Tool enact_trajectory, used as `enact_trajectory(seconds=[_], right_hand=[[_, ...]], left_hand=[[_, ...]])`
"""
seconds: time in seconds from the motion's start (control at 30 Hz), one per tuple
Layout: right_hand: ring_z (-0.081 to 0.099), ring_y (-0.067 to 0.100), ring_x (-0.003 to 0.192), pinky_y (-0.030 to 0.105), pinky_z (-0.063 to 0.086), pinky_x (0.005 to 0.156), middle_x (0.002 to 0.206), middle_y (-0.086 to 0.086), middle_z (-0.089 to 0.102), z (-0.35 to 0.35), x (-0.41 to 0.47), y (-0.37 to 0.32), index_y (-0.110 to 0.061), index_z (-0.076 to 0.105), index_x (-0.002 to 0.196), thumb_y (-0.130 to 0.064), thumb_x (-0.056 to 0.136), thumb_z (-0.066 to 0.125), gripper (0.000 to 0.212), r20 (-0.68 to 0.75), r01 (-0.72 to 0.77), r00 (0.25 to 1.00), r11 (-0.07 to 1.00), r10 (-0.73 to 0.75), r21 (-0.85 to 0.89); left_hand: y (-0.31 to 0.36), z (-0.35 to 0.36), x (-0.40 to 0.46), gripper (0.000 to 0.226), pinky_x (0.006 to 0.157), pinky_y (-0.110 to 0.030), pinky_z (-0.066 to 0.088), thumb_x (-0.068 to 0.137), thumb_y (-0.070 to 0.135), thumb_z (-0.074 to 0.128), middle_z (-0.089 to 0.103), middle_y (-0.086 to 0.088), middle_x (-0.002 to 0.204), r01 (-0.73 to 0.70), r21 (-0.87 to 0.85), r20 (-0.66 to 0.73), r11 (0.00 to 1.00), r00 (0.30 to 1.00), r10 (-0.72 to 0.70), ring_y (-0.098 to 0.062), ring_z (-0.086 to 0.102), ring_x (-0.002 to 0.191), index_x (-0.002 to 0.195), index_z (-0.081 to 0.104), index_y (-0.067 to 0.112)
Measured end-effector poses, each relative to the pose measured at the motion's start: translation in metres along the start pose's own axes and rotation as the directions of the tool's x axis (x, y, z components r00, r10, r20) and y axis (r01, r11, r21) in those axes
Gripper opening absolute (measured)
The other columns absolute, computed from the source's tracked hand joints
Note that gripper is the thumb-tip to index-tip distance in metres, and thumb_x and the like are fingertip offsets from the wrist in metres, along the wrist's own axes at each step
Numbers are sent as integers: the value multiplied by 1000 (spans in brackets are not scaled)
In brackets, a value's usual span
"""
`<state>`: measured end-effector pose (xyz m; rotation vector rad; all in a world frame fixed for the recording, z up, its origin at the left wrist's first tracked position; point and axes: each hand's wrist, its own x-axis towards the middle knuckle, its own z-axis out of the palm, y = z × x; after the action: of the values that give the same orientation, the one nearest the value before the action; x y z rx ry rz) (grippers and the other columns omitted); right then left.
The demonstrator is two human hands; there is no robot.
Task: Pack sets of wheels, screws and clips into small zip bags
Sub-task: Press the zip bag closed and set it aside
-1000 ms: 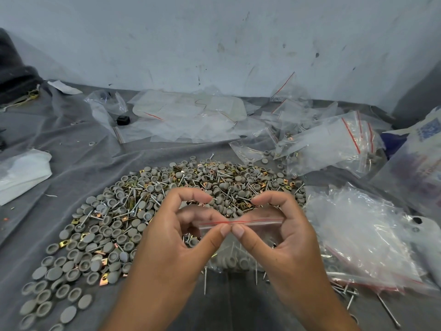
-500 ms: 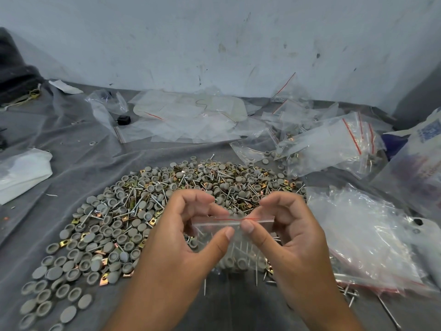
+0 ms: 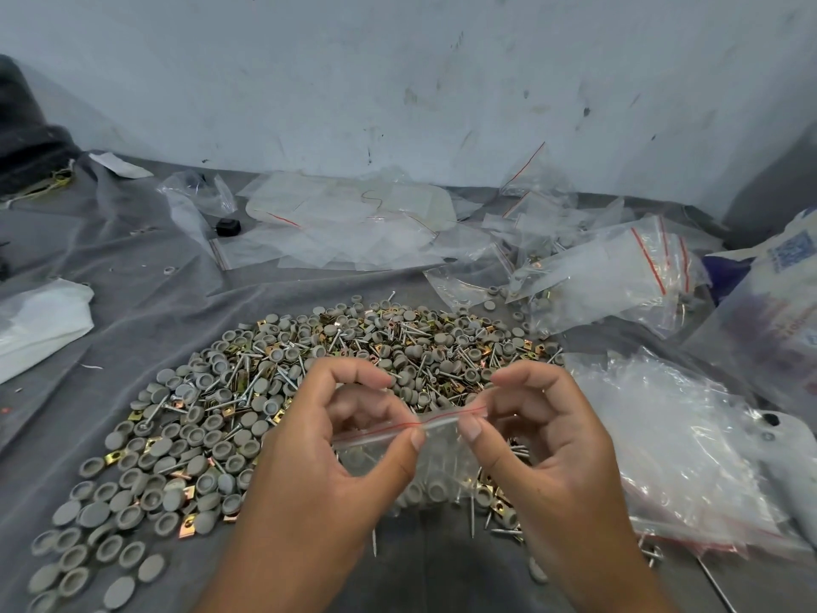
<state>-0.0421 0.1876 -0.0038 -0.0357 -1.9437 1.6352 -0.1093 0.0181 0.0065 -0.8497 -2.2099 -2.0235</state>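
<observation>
A small clear zip bag [image 3: 435,457] with a red line along its top hangs between my hands, with grey wheels and screws showing through its lower part. My left hand [image 3: 318,471] pinches the left half of the zip strip between thumb and forefinger. My right hand [image 3: 544,444] pinches the right end the same way. Behind and to the left spreads a big heap of grey wheels, screws and brass clips [image 3: 274,391] on the grey cloth [image 3: 146,303].
Empty zip bags [image 3: 353,223] lie flat by the wall. Filled bags [image 3: 614,276] are piled at the right, with a loose heap of clear plastic bags [image 3: 672,440] beside my right hand. White plastic [image 3: 40,320] lies at the left edge.
My thumbs have slid apart along the zip strip, and the bag has tilted so its right end sits higher. The hands have risen slightly.
</observation>
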Motion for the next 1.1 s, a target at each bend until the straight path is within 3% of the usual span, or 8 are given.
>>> enact_trajectory(seconds=[0.1,0.33,0.5,0.6,0.67,0.8,0.97,1.1], right_hand=[[66,19,81,29,54,75,92,4,73,2,-2,3,-39,60,103,-33,81,74,26,9,10,1000,1000,-10,9],[67,20,90,27,52,79,100,-3,71,4,-4,4,-41,59,112,-37,86,71,29,87,25,996,999,-21,-45],[71,20,94,23,54,79,99,-1,75,3,-4,3,-40,58,115,-37,87,74,32,84,30,996,998,-25,-58],[70,22,92,34,56,79,100,2,74,1,-2,6,-41,58,113,-40,86,73,31,45,-12,999,999,13,-42],[69,22,90,45,55,80,101,3,74,0,-1,6,-41,57,110,-42,86,72,29,30,-31,999,999,32,-39],[70,21,89,38,58,77,99,1,74,0,-2,5,-41,57,106,-41,84,74,28,43,-12,999,998,15,-59],[70,22,88,56,56,78,98,-1,75,0,-3,4,-44,57,112,-39,80,77,38,43,-16,999,997,19,-77],[70,22,86,48,58,75,96,2,74,-2,-2,3,-42,57,107,-38,80,76,33,28,-27,999,999,28,-44]], left_hand=[[3,2,-1,36,66,-33,59,70,42,77,75,3,93,-15,-4,3,1000,1000,15,-18,72,83,99,55,40],[2,2,-1,33,59,-23,55,72,38,79,76,-2,88,-14,-29,-13,999,1000,14,-21,74,72,89,51,34],[1,2,1,38,69,-41,60,73,43,81,78,1,91,10,-22,36,1000,999,-9,-22,76,81,89,48,34],[-2,1,3,39,70,-32,59,70,47,81,78,4,91,31,-30,16,999,999,-30,-17,75,86,92,52,35],[-3,0,4,37,70,-36,57,70,46,80,77,2,90,32,-29,-3,999,999,-33,-17,74,85,92,52,35],[-4,-1,3,31,72,-39,52,73,46,75,76,1,90,26,19,-8,999,1000,-26,-18,72,86,83,47,36],[-1,-1,4,34,72,-50,55,74,47,74,76,1,91,45,37,-14,998,999,-44,-21,71,88,82,43,35],[1,-2,4,36,77,-58,56,79,41,82,77,3,93,83,12,-2,996,997,-83,-18,73,90,88,48,32]])
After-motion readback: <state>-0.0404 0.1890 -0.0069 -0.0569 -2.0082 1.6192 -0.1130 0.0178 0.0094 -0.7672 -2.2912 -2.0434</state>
